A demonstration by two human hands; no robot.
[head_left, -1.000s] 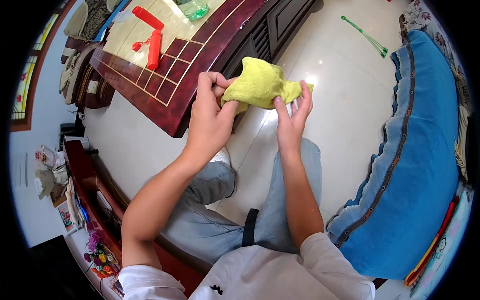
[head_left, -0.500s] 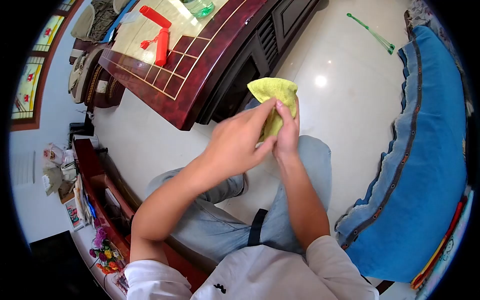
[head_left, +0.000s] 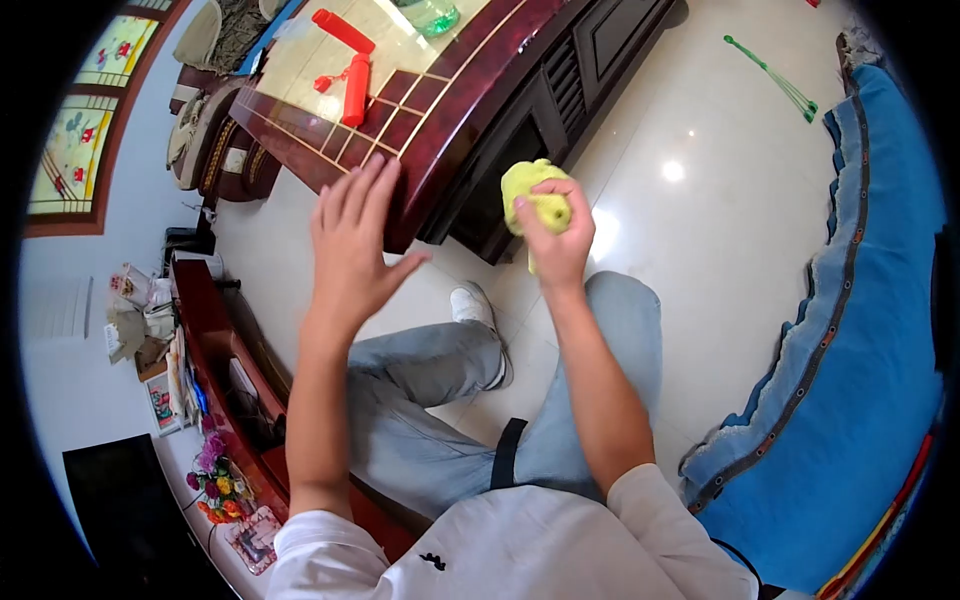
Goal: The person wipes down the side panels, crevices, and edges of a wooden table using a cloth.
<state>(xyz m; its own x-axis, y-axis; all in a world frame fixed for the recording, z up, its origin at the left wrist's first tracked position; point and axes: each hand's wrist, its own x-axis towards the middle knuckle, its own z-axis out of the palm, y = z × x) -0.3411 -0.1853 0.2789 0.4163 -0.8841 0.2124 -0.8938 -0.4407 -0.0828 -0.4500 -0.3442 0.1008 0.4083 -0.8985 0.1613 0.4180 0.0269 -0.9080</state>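
The yellow-green cloth (head_left: 524,183) is bunched up in my right hand (head_left: 560,235), whose fingers are wrapped round it, in front of the dark cabinet side of the table. My left hand (head_left: 355,235) has its fingers spread and holds nothing; its fingertips are over or at the near corner of the glossy dark-red table (head_left: 450,90). Whether they touch the table I cannot tell. Two red cylinder-like objects, one (head_left: 343,31) farther off and one (head_left: 355,90) nearer, lie on the tabletop beyond my left hand.
A clear container with green contents (head_left: 432,15) stands on the table. A green long-handled item (head_left: 770,75) lies on the tiled floor (head_left: 680,220). A blue-covered seat (head_left: 860,330) is at the right. A wooden unit (head_left: 205,310) and flowers (head_left: 222,485) are at the left.
My left hand has let go of the cloth and moved left to the table corner, opening its fingers. My right hand now holds the cloth alone, bunched up. The view has shifted slightly.
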